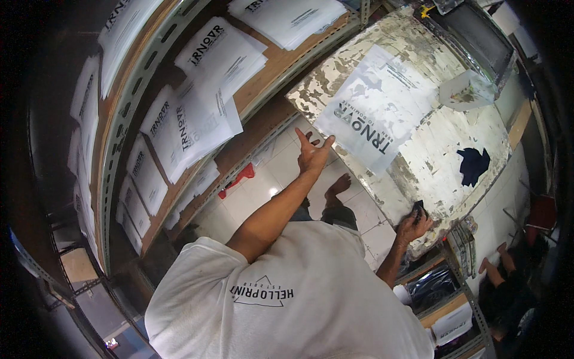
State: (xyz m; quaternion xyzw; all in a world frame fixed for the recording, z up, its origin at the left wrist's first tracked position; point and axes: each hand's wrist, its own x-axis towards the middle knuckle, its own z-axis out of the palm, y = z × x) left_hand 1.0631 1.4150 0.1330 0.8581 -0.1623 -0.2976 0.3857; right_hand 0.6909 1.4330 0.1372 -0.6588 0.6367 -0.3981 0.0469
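Observation:
A frosted, see-through plastic sheet or bag with black print lies flat on a worn, paint-blotched white table. My left hand is at the table's left edge, just beside the sheet's near left side. Its fingers are spread and nothing shows in them; whether the thumb touches the sheet I cannot tell. At the table's near right edge, my right hand is closed around a small dark thing, mostly covered by the fingers. A crumpled dark blue cloth rests farther right on the table.
Metal-framed shelves with stacks of similar printed sheets curve along the left. At the table's far right are a dark framed screen and a stained clear plastic piece. Another person is low at the right, beside a lower shelf.

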